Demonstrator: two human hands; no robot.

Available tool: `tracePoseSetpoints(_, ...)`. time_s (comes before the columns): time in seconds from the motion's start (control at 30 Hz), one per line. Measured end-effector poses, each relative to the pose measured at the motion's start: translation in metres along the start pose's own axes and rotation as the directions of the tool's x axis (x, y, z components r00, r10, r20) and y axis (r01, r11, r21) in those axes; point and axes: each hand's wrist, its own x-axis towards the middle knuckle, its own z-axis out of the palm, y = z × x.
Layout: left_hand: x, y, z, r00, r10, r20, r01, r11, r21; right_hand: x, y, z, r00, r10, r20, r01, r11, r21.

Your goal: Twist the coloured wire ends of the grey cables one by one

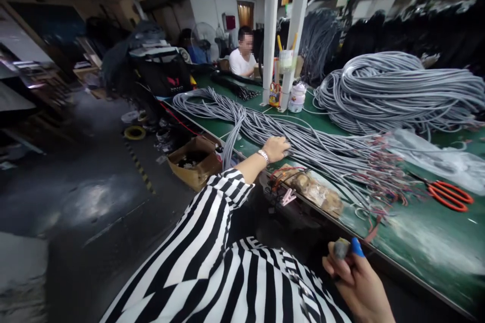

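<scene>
My left hand [276, 150] reaches out to the near side of a long bundle of grey cables [261, 128] on the green table. Its fingers curl down at the cables and seem closed on one; the fingertips are partly hidden. Pinkish-red wire ends [386, 166] fan out at the bundle's right end. My right hand [358, 275] hangs in front of the table edge, fingers curled and close together. A blue covering wraps its thumb tip. Beside the thumb is a small grey lump [342, 248]; whether it is a wrapped fingertip or a held thing is unclear.
Orange-handled scissors [450, 195] lie on the green table [435, 242] near a clear plastic bag [443, 154]. A large grey cable coil [394, 91] sits behind. White posts [272, 35] rise mid-table. A cardboard box [195, 161] stands below the edge. A co-worker [242, 60] sits beyond.
</scene>
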Motion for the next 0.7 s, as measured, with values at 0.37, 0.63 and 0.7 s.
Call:
tracePoseSetpoints(0.37, -0.102, 0.081, -0.073, 0.767, 0.626, -0.142, -0.641, 0.737, -0.214, 0.028, 0.028, 0.022, 0.996, 0.017, 0.084, 0.001, 0.978, -0.208)
tracePoseSetpoints(0.63, -0.195, 0.084, -0.051, 0.909, 0.356, -0.216, -0.409, 0.668, -0.622, 0.062, -0.018, 0.017, 0.983, -0.167, 0.075, 0.18, 0.955, -0.237)
tracePoseSetpoints(0.7, -0.214, 0.077, -0.043, 0.987, 0.116, -0.11, -0.158, 0.59, -0.792, 0.076, -0.036, 0.009, 0.983, -0.185, 0.002, 0.181, 0.959, -0.218)
